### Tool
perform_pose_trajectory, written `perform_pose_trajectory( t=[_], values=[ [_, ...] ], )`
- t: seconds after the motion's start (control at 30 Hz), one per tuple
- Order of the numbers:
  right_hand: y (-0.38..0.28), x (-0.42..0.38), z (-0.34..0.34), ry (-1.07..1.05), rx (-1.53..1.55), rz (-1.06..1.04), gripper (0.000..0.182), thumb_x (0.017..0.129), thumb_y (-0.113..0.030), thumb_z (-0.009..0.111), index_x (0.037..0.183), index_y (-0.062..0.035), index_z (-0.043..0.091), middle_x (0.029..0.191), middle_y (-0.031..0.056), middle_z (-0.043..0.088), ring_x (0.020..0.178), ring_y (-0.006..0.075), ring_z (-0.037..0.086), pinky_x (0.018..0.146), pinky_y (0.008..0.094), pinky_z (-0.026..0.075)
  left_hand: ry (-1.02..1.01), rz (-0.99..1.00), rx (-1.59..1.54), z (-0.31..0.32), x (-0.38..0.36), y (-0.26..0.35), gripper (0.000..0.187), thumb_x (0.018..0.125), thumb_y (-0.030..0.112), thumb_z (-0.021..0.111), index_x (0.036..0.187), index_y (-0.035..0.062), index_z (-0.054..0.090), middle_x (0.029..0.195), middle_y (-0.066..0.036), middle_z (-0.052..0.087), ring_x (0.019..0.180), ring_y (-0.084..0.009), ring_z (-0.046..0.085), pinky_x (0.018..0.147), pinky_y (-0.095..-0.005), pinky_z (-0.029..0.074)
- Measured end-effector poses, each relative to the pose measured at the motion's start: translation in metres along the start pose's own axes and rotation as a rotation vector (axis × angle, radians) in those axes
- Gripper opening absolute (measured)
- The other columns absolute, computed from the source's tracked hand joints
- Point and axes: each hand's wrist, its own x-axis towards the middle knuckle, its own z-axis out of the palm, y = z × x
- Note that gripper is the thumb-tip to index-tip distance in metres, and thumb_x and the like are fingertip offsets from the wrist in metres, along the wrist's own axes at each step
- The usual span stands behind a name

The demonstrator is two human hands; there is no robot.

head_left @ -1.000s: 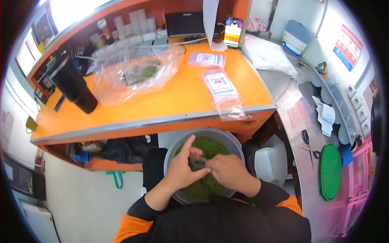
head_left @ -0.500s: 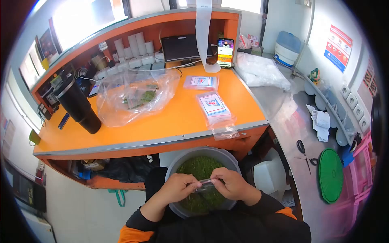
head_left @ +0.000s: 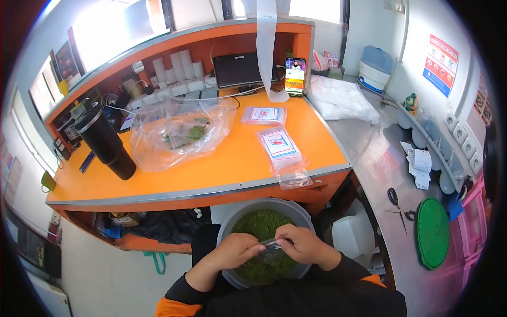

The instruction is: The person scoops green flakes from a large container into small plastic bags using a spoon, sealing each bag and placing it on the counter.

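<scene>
My left hand (head_left: pixel 238 250) and my right hand (head_left: pixel 302 244) pinch the top edge of a small clear plastic bag (head_left: pixel 272 255) between thumbs and fingers. The bag hangs over a round grey tub (head_left: pixel 224 224), and its lower part is hard to make out against the green. Finely cut green leaves (head_left: pixel 262 221) fill much of the tub. On the orange desk beyond lie two stacks of printed plastic bags, a nearer stack (head_left: pixel 280 145) and a farther stack (head_left: pixel 264 115).
A large clear bag (head_left: pixel 153 150) with leafy bundles and a black tumbler (head_left: pixel 108 145) stand on the orange desk (head_left: pixel 222 166). A phone (head_left: pixel 294 76) leans near a monitor (head_left: pixel 235 71). Scissors (head_left: pixel 393 198) and a green lid (head_left: pixel 433 232) lie on the metal counter at right.
The view has tilted slightly, so the desk and tub sit a little lower. Both hands stay at the bag's top edge, with only a small shift of the fingers.
</scene>
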Motion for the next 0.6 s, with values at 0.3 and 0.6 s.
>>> perform_pose_trajectory(
  t=[0.3, 0.6],
  values=[
    [0.002, 0.003, 0.015, -0.071, -0.014, -0.009, 0.015, 0.083, -0.006, 0.057, 0.097, -0.0051, 0.052, 0.079, 0.0116, 0.058, 0.07, 0.0278, 0.06, 0.061, 0.0355, 0.046, 0.075, 0.081, 0.011, 0.008, 0.007, 0.007, 0.017, 0.086, 0.021, 0.058, 0.084, 0.0045, 0.062, 0.074, -0.013, 0.059, 0.072, -0.0332, 0.057, 0.063, -0.0403, 0.045],
    [-0.007, 0.042, -0.025, 0.657, -0.686, -0.253, 0.031, 0.071, -0.01, 0.066, 0.101, -0.0086, 0.058, 0.098, 0.0119, 0.057, 0.096, 0.0332, 0.054, 0.089, 0.0473, 0.039, 0.394, -0.031, 0.343, -0.055, 0.011, 0.044, 0.015, 0.086, 0.02, 0.055, 0.091, 0.0096, 0.066, 0.082, -0.012, 0.065, 0.078, -0.0303, 0.063, 0.07, -0.038, 0.049]
  ],
)
